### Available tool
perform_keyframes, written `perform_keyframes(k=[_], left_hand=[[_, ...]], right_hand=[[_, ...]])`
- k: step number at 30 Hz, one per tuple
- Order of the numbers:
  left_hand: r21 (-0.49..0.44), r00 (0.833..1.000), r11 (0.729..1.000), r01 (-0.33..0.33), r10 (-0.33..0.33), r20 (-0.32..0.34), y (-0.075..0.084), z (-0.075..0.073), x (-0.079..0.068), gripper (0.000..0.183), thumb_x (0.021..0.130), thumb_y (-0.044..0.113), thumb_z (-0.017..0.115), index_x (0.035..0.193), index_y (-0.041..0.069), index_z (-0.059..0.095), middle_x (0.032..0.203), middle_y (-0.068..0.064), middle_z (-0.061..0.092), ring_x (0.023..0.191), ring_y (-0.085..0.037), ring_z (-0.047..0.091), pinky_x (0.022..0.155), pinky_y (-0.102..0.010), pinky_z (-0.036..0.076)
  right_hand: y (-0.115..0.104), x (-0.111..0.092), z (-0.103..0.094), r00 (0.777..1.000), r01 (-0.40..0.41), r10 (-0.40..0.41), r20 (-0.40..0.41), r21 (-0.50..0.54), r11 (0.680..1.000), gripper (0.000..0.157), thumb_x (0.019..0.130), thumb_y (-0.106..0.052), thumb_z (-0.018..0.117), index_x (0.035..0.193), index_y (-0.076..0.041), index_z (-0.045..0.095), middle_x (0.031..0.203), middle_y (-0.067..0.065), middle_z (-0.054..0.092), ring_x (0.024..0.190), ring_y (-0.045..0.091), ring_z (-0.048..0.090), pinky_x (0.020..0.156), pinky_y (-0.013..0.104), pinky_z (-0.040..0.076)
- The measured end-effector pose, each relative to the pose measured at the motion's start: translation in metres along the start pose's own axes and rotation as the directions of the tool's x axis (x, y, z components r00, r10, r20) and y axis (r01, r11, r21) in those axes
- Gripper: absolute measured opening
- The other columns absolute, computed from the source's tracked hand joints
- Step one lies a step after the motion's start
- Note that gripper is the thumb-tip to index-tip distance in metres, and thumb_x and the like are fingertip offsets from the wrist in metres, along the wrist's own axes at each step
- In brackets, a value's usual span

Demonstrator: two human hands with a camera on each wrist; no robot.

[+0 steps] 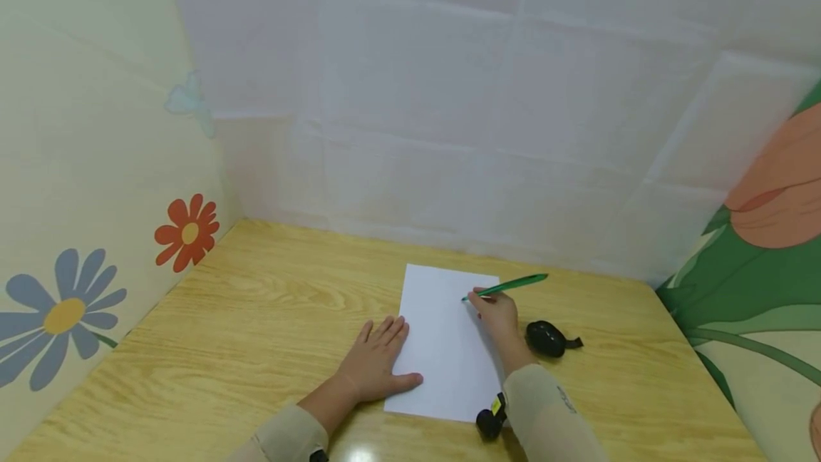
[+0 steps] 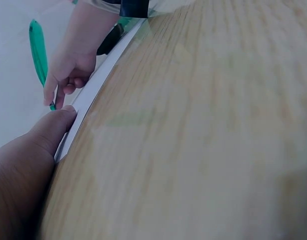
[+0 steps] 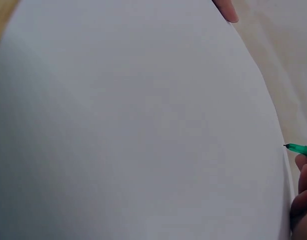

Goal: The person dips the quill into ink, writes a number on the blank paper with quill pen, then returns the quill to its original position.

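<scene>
A white sheet of paper point(image 1: 442, 348) lies on the wooden table, blank as far as I can see. My left hand point(image 1: 375, 366) rests flat across its left edge, fingers spread and thumb on the sheet. Near the paper's upper right, my right hand point(image 1: 500, 317) pinches a green pen point(image 1: 518, 283) between thumb and fingers. The pen slants, its back end toward the right. In the right wrist view the dark pen tip point(image 3: 286, 146) shows close to the paper's surface; whether it touches I cannot tell.
Right of the right forearm sits a black oval object point(image 1: 545, 339) with a short tab. A small black device point(image 1: 490, 421) is at the right wrist. White sheeting point(image 1: 436, 105) hangs behind the wooden table point(image 1: 288, 298); flower-printed panels point(image 1: 64, 162) stand at both sides.
</scene>
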State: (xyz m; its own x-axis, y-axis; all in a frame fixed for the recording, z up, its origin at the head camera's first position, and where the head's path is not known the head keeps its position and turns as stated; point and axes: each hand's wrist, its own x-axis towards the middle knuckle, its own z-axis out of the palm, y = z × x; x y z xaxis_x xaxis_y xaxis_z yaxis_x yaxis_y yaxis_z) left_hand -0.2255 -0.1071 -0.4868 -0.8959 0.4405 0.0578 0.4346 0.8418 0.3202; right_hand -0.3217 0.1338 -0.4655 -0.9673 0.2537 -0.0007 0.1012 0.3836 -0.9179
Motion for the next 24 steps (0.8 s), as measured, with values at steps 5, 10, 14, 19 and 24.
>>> perform_keyframes(k=[5, 10, 14, 19, 24], left_hand=[[0.011, 1.0, 1.0, 0.017, -0.017, 0.013, 0.0, 0.0003, 0.0016, 0.098, 0.087, 0.072, 0.05, 0.154, 0.004, 0.028, 0.163, -0.011, 0.023, 0.152, -0.03, 0.018, 0.123, -0.056, 0.008], [0.017, 1.0, 1.0, 0.025, -0.026, 0.013, -0.0005, 0.0025, 0.0027, 0.098, 0.087, 0.073, 0.049, 0.154, 0.005, 0.028, 0.163, -0.01, 0.023, 0.152, -0.029, 0.018, 0.123, -0.055, 0.008], [0.025, 0.999, 0.999, 0.029, -0.029, 0.018, 0.0, 0.0012, 0.003, 0.098, 0.087, 0.073, 0.049, 0.154, 0.005, 0.028, 0.163, -0.01, 0.023, 0.152, -0.029, 0.019, 0.123, -0.055, 0.008], [0.026, 0.999, 0.999, 0.03, -0.031, 0.025, 0.0007, 0.0009, 0.0032, 0.098, 0.087, 0.073, 0.048, 0.154, 0.005, 0.027, 0.163, -0.01, 0.023, 0.152, -0.028, 0.018, 0.123, -0.055, 0.009], [0.017, 0.999, 0.999, 0.035, -0.035, 0.032, 0.0017, 0.0005, 0.0022, 0.098, 0.087, 0.073, 0.049, 0.155, 0.005, 0.026, 0.163, -0.01, 0.022, 0.152, -0.028, 0.017, 0.123, -0.056, 0.008]], right_hand=[[-0.0001, 0.0003, 0.0005, 1.0, -0.005, 0.005, 0.007, 0.006, 1.0, 0.031, 0.088, -0.02, 0.072, 0.111, 0.0, 0.072, 0.095, 0.016, 0.073, 0.054, 0.006, 0.054, 0.056, 0.021, 0.042], [0.0001, 0.0001, 0.0004, 1.0, -0.008, 0.008, 0.01, 0.005, 1.0, 0.03, 0.088, -0.02, 0.072, 0.111, 0.0, 0.072, 0.094, 0.015, 0.073, 0.055, 0.006, 0.054, 0.056, 0.021, 0.042], [0.0, 0.0003, 0.0002, 1.0, -0.012, 0.012, 0.017, -0.001, 1.0, 0.03, 0.089, -0.021, 0.071, 0.111, -0.001, 0.072, 0.093, 0.014, 0.073, 0.057, 0.007, 0.054, 0.057, 0.021, 0.043], [0.0004, 0.0007, 0.0005, 1.0, -0.009, 0.01, 0.023, -0.018, 1.0, 0.03, 0.089, -0.023, 0.071, 0.111, -0.002, 0.073, 0.093, 0.013, 0.073, 0.058, 0.008, 0.055, 0.056, 0.021, 0.043], [-0.0002, 0.0005, 0.0011, 1.0, -0.007, 0.007, 0.029, -0.029, 1.0, 0.031, 0.088, -0.023, 0.072, 0.111, -0.003, 0.073, 0.092, 0.013, 0.073, 0.057, 0.008, 0.054, 0.056, 0.022, 0.043]])
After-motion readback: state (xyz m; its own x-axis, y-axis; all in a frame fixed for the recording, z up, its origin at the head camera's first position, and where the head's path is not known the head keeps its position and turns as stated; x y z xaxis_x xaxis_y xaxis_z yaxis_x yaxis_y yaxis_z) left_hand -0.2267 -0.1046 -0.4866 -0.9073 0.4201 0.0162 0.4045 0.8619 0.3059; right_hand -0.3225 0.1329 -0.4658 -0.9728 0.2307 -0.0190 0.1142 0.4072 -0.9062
